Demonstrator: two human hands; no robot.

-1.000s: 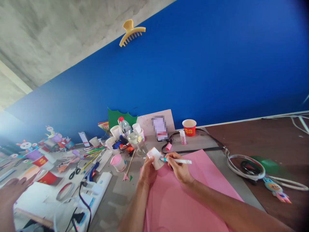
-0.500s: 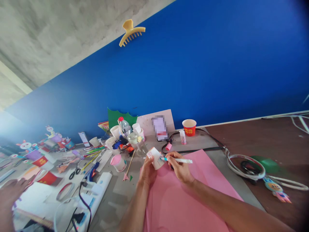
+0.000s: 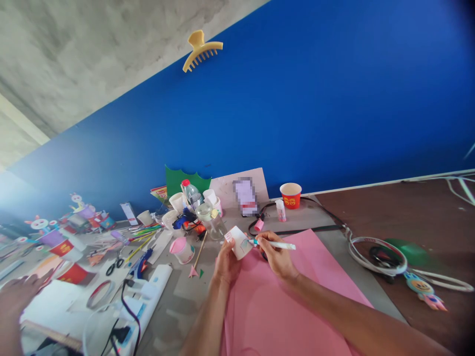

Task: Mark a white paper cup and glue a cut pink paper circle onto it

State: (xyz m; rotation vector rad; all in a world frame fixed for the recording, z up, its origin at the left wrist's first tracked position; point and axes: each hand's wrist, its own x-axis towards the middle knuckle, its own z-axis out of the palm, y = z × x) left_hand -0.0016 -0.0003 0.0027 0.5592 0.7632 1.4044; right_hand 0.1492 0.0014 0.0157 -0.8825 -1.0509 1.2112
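My left hand (image 3: 227, 261) is closed around a small white paper cup (image 3: 240, 245), tilted over the top of the pink paper (image 3: 282, 301). Pink marks show near the cup's left edge and blue strokes on its side. In my right hand (image 3: 277, 257), the fingers pinch a white marker (image 3: 279, 244) with a blue tip end, which points left at the cup's side. A pink-topped cup (image 3: 182, 249) stands to the left of my left hand, with small pink and green paper scraps beside it.
A phone (image 3: 246, 197) leans at the back beside a glue stick (image 3: 281, 211) and a red cup (image 3: 291, 196). Glass jar, power strip (image 3: 152, 301), scissors and pens lie left. Another person's hand (image 3: 22, 301) is at far left. Coiled cables (image 3: 378, 254) lie right.
More blue strokes show on the white cup's side. Both my hands hold nearly the same places, with the marker tip slightly shifted. The other person's hand at the far left has moved slightly.
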